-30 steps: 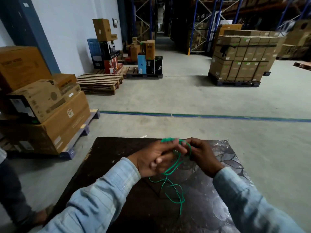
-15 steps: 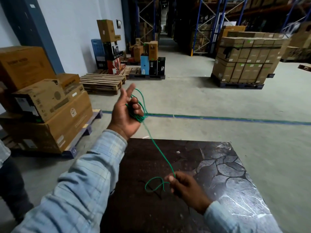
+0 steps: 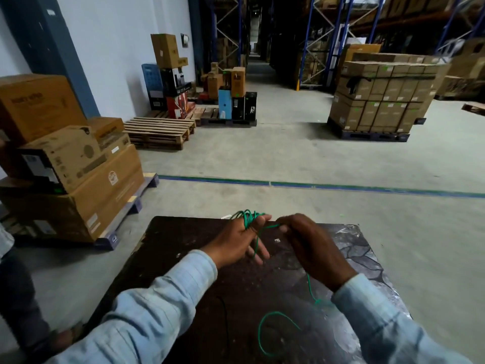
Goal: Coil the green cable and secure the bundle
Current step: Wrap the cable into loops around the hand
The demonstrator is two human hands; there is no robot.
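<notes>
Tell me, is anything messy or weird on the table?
Mostly no. The green cable is looped around the left hand, while its loose tail curls untidily on the dark table below the right hand. A thin black wire also lies there, unused.

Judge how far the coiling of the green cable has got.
Done: several turns of the green cable sit looped around the left hand fingers. In hand: the right hand pinches the strand, feeding the next turn. Left: a loose tail lies on the dark table, uncoiled, and nothing ties the bundle yet.
</notes>
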